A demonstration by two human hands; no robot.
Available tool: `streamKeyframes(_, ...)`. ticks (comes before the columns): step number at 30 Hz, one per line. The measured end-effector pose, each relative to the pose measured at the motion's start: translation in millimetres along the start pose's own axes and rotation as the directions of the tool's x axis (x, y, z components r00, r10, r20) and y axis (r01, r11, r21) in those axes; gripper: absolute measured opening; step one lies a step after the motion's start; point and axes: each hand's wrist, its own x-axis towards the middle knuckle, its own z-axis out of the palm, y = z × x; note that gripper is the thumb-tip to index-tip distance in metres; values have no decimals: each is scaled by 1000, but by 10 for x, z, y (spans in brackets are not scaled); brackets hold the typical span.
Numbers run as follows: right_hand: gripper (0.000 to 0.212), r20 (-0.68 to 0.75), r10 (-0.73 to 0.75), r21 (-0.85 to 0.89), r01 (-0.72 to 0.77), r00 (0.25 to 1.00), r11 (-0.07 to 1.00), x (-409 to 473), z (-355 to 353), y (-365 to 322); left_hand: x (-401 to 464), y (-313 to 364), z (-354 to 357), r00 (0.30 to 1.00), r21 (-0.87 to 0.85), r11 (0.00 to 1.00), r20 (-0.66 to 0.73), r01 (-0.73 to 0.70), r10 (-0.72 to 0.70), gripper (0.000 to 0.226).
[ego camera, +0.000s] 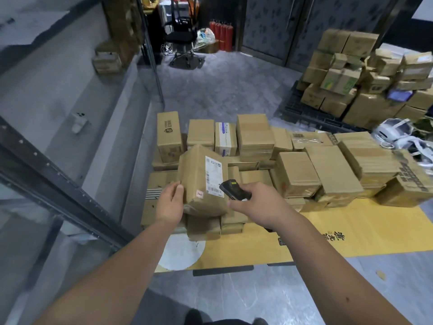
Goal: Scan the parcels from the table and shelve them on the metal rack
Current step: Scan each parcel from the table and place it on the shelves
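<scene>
Parcel (202, 178): brown cardboard box, creased tape, white barcode label facing up, tilted above the box pile on the table (328, 233). Left hand (171, 202) cups its left side, fingers curled on the edge. Right hand (251, 204) grips a black handheld scanner (232, 189), nose just beside the label. Table covered with yellow-brown flattened cardboard; surrounding boxes rectangular, matte.

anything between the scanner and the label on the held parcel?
No. In the head view the scanner tip sits right beside the label on the parcel; nothing intervenes.
</scene>
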Motion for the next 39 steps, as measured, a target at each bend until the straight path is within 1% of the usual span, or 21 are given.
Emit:
streamKeyframes(3,41,20,4,-13,-4,1000,1000,18,58,-42,-24,68,-9,994,-58,995,81,76,-71,51)
streamKeyframes(5,45,39,5,-34,-4,999,999,19,82,-71,-52,90,-10,989,-94,991,119,94,-83,49)
streamKeyframes(6,47,47,8,-50,-5,999,999,18,92,-85,-60,91,-11,988,-104,991,133,89,-75,52)
streamKeyframes(9,52,54,23,-73,-19,998,997,10,115,-128,-55,55,-33,983,-137,984,156,115,-94,72)
streamKeyframes(10,53,55,25,-78,-20,998,997,13,124,-135,-44,43,-48,981,-144,981,162,129,-105,76)
streamKeyframes(15,54,47,42,-92,-37,998,995,4,162,-181,88,-53,-109,983,-210,967,142,145,-116,71)
streamKeyframes(17,51,48,43,-95,-38,998,995,-5,184,-198,109,-57,-115,982,-243,959,146,149,-116,68)
streamKeyframes(21,40,52,30,-67,-26,998,997,-12,224,-208,79,-82,-168,987,-331,935,133,127,-87,54)
streamKeyframes(25,36,45,21,-48,-19,999,999,-6,232,-237,109,-160,-298,985,-389,907,126,162,-122,41)
streamKeyframes(29,36,40,10,-68,-7,999,998,12,274,-296,164,-220,-439,992,-377,917,59,128,-114,20)
streamKeyframes(32,35,54,-3,-30,5,999,1000,25,342,-343,220,-302,-534,990,-346,928,21,135,-137,18)
streamKeyframes(34,37,58,-5,-12,6,998,1000,26,387,-382,251,-350,-572,987,-329,933,-6,147,-158,25)
streamKeyframes(36,37,64,-5,-12,6,998,1000,28,425,-431,246,-350,-596,989,-304,945,-51,119,-141,41)
streamKeyframes(38,35,74,-9,-13,10,997,1000,37,465,-477,235,-320,-611,984,-252,964,-134,82,-118,57)
streamKeyframes(39,34,76,-11,-13,12,997,1000,42,484,-495,223,-300,-618,975,-208,975,-190,74,-115,59)
